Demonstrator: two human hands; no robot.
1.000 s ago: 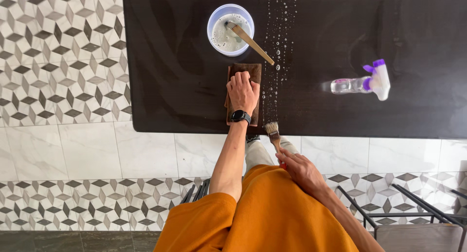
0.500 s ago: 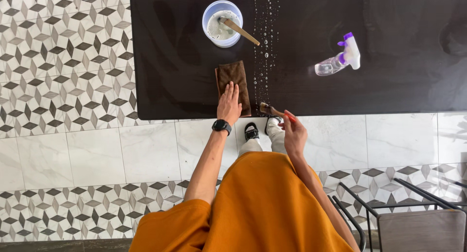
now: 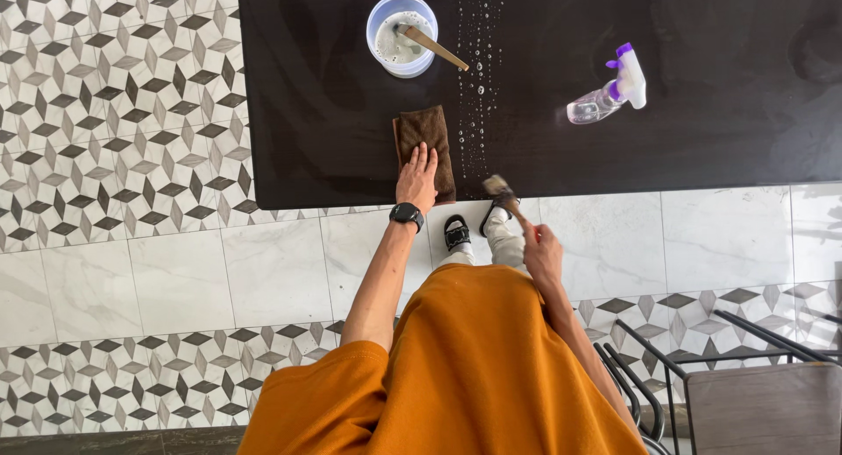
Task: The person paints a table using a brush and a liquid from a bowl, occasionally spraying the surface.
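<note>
Both hands busy: left [image 3: 416, 179] flat on brown cloth [image 3: 424, 139], right [image 3: 543, 253] gripping brush [image 3: 506, 197].

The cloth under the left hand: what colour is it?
Dark brown cloth, seen clearly in the head view.

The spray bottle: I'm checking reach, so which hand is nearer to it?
Right. The right hand, holding a paintbrush, is below-left of the spray bottle; the left hand rests on the brown cloth, farther left.
</note>
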